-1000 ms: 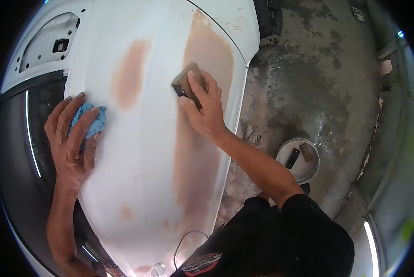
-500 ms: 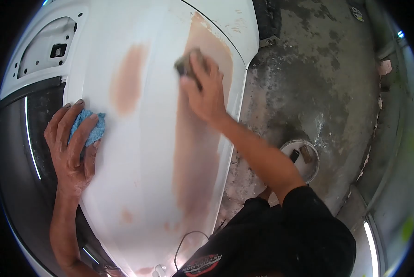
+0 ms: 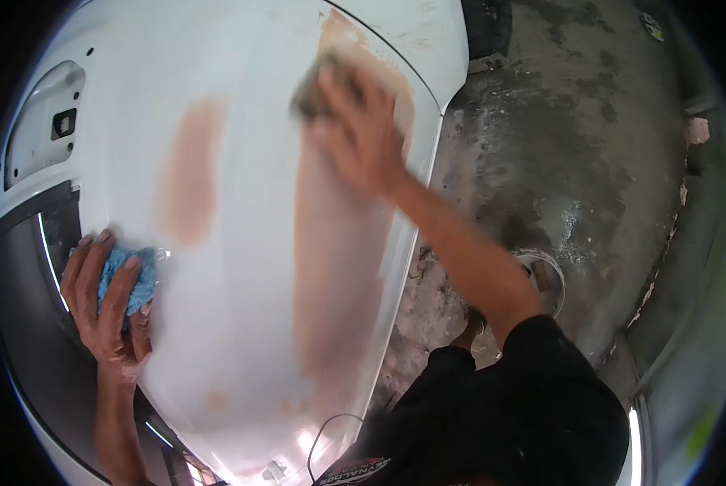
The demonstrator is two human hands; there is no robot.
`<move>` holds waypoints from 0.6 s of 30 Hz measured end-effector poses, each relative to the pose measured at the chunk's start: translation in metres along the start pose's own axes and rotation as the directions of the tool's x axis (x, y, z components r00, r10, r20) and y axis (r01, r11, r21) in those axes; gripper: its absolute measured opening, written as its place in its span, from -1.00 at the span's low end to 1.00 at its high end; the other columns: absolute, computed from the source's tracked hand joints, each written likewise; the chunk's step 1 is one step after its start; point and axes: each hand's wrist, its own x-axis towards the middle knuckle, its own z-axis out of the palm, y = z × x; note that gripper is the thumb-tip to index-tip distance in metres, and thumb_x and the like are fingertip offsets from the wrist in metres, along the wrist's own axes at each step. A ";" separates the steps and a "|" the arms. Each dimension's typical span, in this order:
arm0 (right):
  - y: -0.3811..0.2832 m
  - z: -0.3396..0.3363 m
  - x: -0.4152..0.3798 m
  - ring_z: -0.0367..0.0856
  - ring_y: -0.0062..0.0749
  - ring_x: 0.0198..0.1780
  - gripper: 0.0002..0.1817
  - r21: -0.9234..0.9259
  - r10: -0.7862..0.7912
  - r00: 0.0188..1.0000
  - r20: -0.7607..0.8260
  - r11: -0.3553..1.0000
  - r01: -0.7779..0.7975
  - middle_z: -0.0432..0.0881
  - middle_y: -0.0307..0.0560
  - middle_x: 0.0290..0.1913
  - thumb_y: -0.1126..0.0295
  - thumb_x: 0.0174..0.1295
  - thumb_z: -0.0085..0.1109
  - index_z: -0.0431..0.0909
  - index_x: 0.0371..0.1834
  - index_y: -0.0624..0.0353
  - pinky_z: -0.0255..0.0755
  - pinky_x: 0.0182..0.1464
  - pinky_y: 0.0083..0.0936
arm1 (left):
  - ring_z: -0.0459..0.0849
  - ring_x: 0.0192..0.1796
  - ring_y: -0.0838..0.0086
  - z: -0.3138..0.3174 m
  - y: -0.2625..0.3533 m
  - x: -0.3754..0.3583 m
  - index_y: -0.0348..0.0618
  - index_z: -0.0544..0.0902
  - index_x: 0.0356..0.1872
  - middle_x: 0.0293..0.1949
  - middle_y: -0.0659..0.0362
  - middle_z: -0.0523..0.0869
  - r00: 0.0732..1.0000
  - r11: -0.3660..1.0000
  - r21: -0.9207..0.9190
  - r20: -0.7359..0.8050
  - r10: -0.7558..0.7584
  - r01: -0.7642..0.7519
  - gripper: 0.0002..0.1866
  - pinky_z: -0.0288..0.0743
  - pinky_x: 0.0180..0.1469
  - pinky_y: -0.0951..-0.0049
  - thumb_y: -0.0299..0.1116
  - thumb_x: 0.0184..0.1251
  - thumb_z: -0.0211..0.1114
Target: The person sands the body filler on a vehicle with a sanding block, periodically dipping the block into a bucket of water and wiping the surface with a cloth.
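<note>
My right hand (image 3: 367, 138) is closed on a blurred, dark greenish-brown sanding block (image 3: 310, 93). The block lies against a white car panel (image 3: 254, 202), at the upper left edge of a long brownish sanded patch (image 3: 339, 267). On the far left, my left hand (image 3: 108, 316) presses a crumpled blue cloth (image 3: 138, 283) to the panel beside the dark window glass. Its fingers curl around the cloth and hide part of it. Between the hands is a smaller brown patch (image 3: 193, 174).
A white bucket (image 3: 561, 283) with a brown block inside stands on the stained concrete floor (image 3: 557, 154), partly behind my right forearm. A thin cable (image 3: 318, 433) loops near my shirt. An opening with a latch (image 3: 63, 123) is at upper left.
The right hand and block have moved slightly up and left. The view has shifted, and the left hand with the blue cloth now appears lower and further left.
</note>
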 end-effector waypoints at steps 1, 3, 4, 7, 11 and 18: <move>0.010 0.001 0.028 0.35 0.23 0.30 -0.38 0.032 0.037 0.997 -0.065 0.999 -0.036 0.38 0.32 0.37 0.15 0.22 0.32 0.54 0.37 0.04 0.16 0.39 -0.04 | 0.43 0.41 -0.01 -0.001 0.000 0.000 -0.05 0.66 0.17 0.31 -0.05 0.58 1.000 1.000 0.004 0.010 0.008 -0.008 -0.64 0.23 0.44 -0.04 -0.13 0.53 0.13; 0.032 -0.002 0.052 0.34 0.18 0.29 -0.37 0.006 -0.113 0.987 -0.114 0.993 0.115 0.39 0.21 0.38 0.25 0.23 0.27 0.48 0.43 0.03 0.26 0.35 -0.11 | 0.45 0.39 -0.01 -0.001 -0.005 -0.001 -0.04 0.65 0.18 0.30 -0.06 0.59 1.000 0.999 0.017 0.015 0.026 -0.027 -0.63 0.24 0.43 -0.04 -0.12 0.54 0.12; 0.034 -0.003 0.051 0.34 0.16 0.29 -0.38 0.018 -0.111 0.988 -0.105 0.993 0.114 0.39 0.21 0.38 0.25 0.23 0.27 0.48 0.42 0.03 0.26 0.35 -0.12 | 0.46 0.38 -0.04 -0.003 -0.005 0.000 -0.04 0.62 0.20 0.30 -0.07 0.58 0.999 0.999 0.026 0.025 0.038 -0.038 -0.62 0.25 0.42 -0.05 -0.10 0.56 0.08; 0.053 -0.011 0.009 0.35 0.11 0.28 -0.39 -0.027 -0.047 0.997 -0.060 0.999 0.045 0.36 0.23 0.40 0.27 0.25 0.26 0.49 0.41 0.12 0.25 0.35 -0.13 | 0.46 0.38 -0.06 -0.005 -0.006 0.000 -0.03 0.60 0.22 0.30 -0.09 0.58 0.998 0.998 0.041 0.056 0.038 -0.041 -0.60 0.26 0.41 -0.08 -0.08 0.58 0.05; 0.074 -0.013 -0.009 0.36 0.11 0.30 -0.42 0.007 -0.043 0.997 -0.061 0.999 0.043 0.35 0.27 0.42 0.24 0.24 0.29 0.53 0.35 0.14 0.23 0.35 -0.11 | 0.44 0.38 -0.10 -0.007 -0.007 -0.001 -0.02 0.56 0.26 0.31 -0.11 0.56 0.994 0.998 0.052 0.103 0.030 -0.035 -0.58 0.29 0.39 -0.11 -0.05 0.63 -0.05; 0.067 -0.017 0.046 0.36 0.03 0.27 -0.41 -0.002 -0.182 0.983 -0.022 0.983 0.182 0.35 0.23 0.43 0.25 0.23 0.33 0.54 0.35 0.14 0.20 0.35 -0.19 | 0.44 0.37 -0.14 -0.013 -0.010 0.002 0.00 0.48 0.33 0.33 -0.13 0.51 0.988 0.992 0.110 0.147 0.042 -0.058 -0.53 0.34 0.37 -0.18 -0.01 0.66 -0.16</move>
